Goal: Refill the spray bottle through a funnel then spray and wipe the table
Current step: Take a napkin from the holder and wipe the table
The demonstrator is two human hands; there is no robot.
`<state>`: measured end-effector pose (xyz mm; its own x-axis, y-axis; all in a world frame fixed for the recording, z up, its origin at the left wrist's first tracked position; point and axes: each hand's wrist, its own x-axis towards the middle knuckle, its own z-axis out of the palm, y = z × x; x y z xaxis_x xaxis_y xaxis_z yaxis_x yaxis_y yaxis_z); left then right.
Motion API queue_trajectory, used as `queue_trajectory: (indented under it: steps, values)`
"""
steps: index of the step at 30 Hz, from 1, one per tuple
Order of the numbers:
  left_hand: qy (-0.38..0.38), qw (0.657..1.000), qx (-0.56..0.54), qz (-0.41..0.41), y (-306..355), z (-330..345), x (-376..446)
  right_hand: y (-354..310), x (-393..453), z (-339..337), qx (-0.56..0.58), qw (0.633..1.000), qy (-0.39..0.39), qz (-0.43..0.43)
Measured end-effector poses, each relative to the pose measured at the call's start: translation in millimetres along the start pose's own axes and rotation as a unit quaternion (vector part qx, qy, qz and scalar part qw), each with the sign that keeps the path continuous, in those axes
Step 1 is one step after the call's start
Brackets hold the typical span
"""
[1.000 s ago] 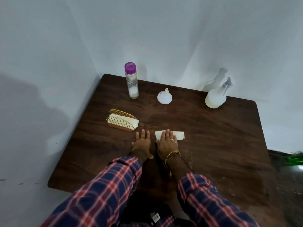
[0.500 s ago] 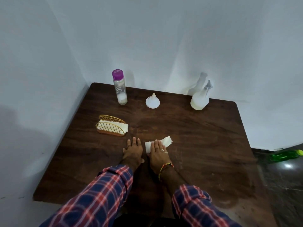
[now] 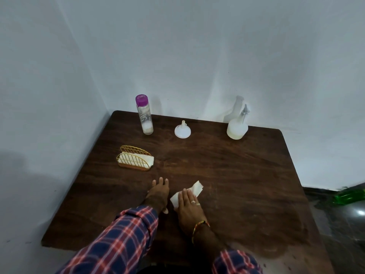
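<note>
Head view showed both hands pulled back toward the near edge of the dark wooden table (image 3: 246,175) since a moment before. The right hand (image 3: 188,208) lay flat with fingers spread, pressing on a white paper napkin (image 3: 192,191). That napkin had turned: earlier it lay straight across, and now it sat slanted, with one corner sticking up past the fingertips. The left hand (image 3: 158,192) rested flat and empty on the wood, just beside the right one. It held nothing.

The white spray bottle (image 3: 237,127) stood upright at the far right of the table, close to the wall, well apart from the hands. It looked cloudy white with a pale trigger on top. The white funnel (image 3: 182,130) sat upside down in the middle at the back. A clear bottle with a purple cap (image 3: 144,115) stood at the far left. A gold wire napkin holder (image 3: 134,160) sat nearer, with napkins inside.
</note>
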<state>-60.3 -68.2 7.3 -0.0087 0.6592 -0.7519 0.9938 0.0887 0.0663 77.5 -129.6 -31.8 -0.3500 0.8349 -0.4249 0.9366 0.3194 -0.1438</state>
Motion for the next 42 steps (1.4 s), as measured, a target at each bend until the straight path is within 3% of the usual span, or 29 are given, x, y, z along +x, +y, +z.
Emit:
queue_trajectory:
  steps: [6, 13, 18, 19, 23, 25, 27, 30, 34, 36, 42]
  values:
    - [0.015, 0.999, 0.044, -0.002, 8.6, 4.3, -7.2, 6.9, -1.4, -6.1, 0.043, 0.992, 0.009, 0.115]
    - [0.005, 0.999, 0.031, -0.006, 7.5, 5.5, -12.4, 12.5, -37.9, 36.7, -0.016, 1.000, -0.018, -0.010]
    - [-0.015, 0.998, 0.054, -0.009, 21.7, -13.3, -25.1, 34.4, -8.7, 6.2, 0.052, 0.988, 0.041, 0.141]
    - [-0.007, 0.998, 0.055, -0.011, 24.6, -15.7, -24.3, 32.2, 0.6, -3.8, 0.065, 0.988, 0.034, 0.139]
    - [0.106, 0.994, 0.009, -0.026, 23.6, -16.7, -14.7, 18.8, 10.0, -3.7, 0.055, 0.998, 0.031, -0.009]
    - [0.147, 0.988, -0.025, -0.031, 20.2, -15.8, -6.0, 26.6, 8.0, 7.7, 0.037, 0.998, 0.047, -0.027]
    - [0.150, 0.987, -0.051, -0.009, 16.3, -13.4, 6.4, 37.3, 21.2, 3.7, 0.056, 0.994, 0.090, 0.020]
    - [0.131, 0.989, -0.062, 0.032, 14.4, -7.0, 20.1, 45.9, 54.3, -25.0, 0.101, 0.989, 0.070, 0.085]
    - [0.151, 0.986, -0.056, 0.032, 14.2, -5.7, 35.0, 40.4, 76.9, -39.4, 0.090, 0.994, 0.055, 0.023]
    - [0.116, 0.991, -0.064, 0.021, 19.6, -13.8, 39.3, 44.0, 73.1, -27.6, 0.083, 0.995, 0.051, -0.010]
    - [0.060, 0.997, -0.030, 0.030, 34.1, -25.8, 55.2, 86.1, 113.3, -44.4, 0.110, 0.979, 0.092, 0.148]
